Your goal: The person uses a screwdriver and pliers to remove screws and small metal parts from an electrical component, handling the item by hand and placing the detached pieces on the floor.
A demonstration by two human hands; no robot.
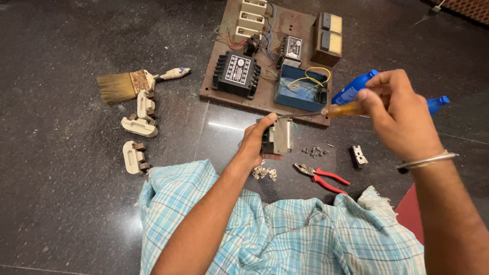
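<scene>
My left hand (pixel 256 143) grips a small grey and black switch block (pixel 277 136) just above the dark floor. My right hand (pixel 400 114) is closed on a screwdriver with an amber handle (pixel 342 108); its thin shaft runs left, with the tip at the top of the block. Beyond both hands lies a brown wooden board (pixel 300 23) carrying a black box (pixel 235 73), an open blue box (pixel 300 87) with yellow wires, white fuse carriers and brown units.
Red-handled pliers (pixel 322 176), loose screws (pixel 314 151), small metal clips (pixel 264 172) and a small dark part (pixel 359 155) lie near my lap. Three cream fuse holders (pixel 138 126) and a paint brush (pixel 127 84) sit left. A blue tool (pixel 354 87) lies behind my right hand.
</scene>
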